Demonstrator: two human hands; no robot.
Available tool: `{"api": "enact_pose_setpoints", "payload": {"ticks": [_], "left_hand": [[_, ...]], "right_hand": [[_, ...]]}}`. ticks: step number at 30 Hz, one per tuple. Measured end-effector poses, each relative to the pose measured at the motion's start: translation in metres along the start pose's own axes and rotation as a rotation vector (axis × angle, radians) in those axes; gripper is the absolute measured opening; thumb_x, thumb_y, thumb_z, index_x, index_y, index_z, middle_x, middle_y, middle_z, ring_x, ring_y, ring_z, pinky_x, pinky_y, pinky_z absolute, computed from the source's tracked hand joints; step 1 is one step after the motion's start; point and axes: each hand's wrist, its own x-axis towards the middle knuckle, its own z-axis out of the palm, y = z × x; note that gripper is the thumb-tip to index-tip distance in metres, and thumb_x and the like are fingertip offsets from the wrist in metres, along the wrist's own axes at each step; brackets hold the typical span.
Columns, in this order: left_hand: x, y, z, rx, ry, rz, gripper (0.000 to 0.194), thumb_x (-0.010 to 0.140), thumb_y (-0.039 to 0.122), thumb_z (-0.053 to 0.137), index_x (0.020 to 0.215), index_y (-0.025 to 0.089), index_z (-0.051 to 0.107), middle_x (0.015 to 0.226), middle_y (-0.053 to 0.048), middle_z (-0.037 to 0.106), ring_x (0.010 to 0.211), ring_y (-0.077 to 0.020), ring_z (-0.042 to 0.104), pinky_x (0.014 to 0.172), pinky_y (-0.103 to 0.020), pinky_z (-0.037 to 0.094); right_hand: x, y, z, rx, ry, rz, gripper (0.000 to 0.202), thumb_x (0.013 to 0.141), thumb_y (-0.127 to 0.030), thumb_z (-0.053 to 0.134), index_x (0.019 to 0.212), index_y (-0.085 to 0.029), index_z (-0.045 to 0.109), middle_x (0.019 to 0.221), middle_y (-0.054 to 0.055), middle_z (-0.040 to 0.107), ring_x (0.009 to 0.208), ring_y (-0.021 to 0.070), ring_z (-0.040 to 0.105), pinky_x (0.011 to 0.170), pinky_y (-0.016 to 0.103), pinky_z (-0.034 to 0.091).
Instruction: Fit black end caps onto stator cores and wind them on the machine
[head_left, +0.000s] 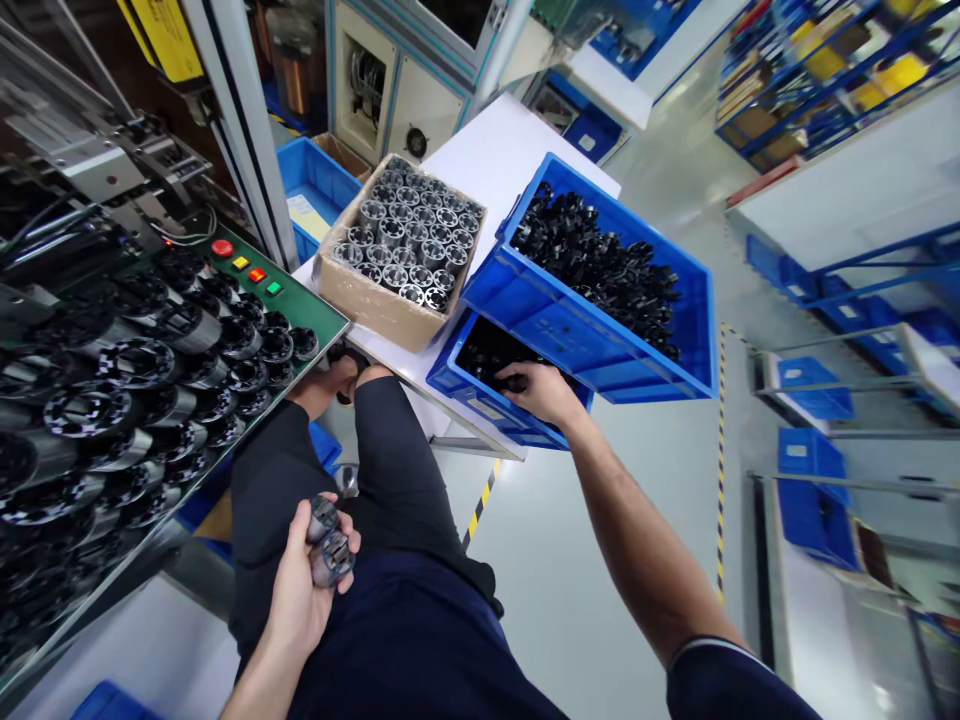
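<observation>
My left hand (300, 575) is closed around two small stator cores (330, 558), grey metal cylinders with black plastic inside, above my lap. My right hand (544, 390) reaches into the lower blue bin (442, 372), its fingers curled down at a black plastic part (514, 382); the fingertips are partly hidden. Above that bin, a tilted upper blue bin (577, 335) holds a heap of black plastic parts (600, 260). To its left, a cardboard box (382, 312) is packed with upright bare metal stator cores (416, 235).
On my left, many stator cores with black inserts (142, 360) stand in rows on a green machine bed (296, 290) with coloured buttons. A white table (480, 150) carries the box and bins. Shelves with blue bins (814, 465) line the right side.
</observation>
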Motion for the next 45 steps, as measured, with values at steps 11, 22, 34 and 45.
{"api": "enact_pose_setpoints", "payload": {"ticks": [11,22,34,45], "left_hand": [[-0.007,-0.007,-0.01,0.212,-0.28,0.387,0.057,0.099,0.07,0.096,0.124,0.023,0.076,0.085,-0.003,0.071,0.066,-0.022,0.069,0.045,-0.024,0.051],[-0.026,0.014,0.044,0.291,-0.466,0.677,0.07,0.11,0.088,0.075,0.14,0.025,0.082,0.114,-0.008,0.079,0.093,-0.0242,0.076,0.083,-0.033,0.066],[-0.03,0.017,0.02,0.409,-0.545,0.858,0.049,0.124,0.066,0.057,0.147,0.029,0.08,0.128,-0.01,0.073,0.104,-0.0261,0.072,0.094,-0.039,0.062],[-0.035,0.03,0.013,0.494,-0.681,0.75,0.044,0.127,0.059,0.054,0.146,0.03,0.082,0.124,-0.009,0.073,0.102,-0.0257,0.066,0.091,-0.039,0.054]], "right_hand": [[-0.019,-0.02,-0.008,0.275,0.454,-0.018,0.051,0.088,-0.041,0.095,0.133,-0.018,0.088,0.104,0.008,0.085,0.082,0.0207,0.069,0.087,0.04,0.066],[-0.144,-0.2,0.02,0.76,0.172,-0.663,0.034,0.103,-0.035,0.105,0.135,-0.032,0.096,0.122,0.008,0.094,0.098,0.0219,0.089,0.069,0.031,0.074],[-0.156,-0.216,0.031,0.805,0.167,-0.718,0.059,0.098,-0.013,0.1,0.151,-0.036,0.092,0.128,0.006,0.095,0.098,0.0253,0.093,0.073,0.034,0.08],[-0.164,-0.211,0.003,0.485,0.117,-0.9,0.026,0.107,-0.015,0.097,0.131,-0.023,0.094,0.132,0.001,0.095,0.094,0.0172,0.095,0.09,0.025,0.083]]}}
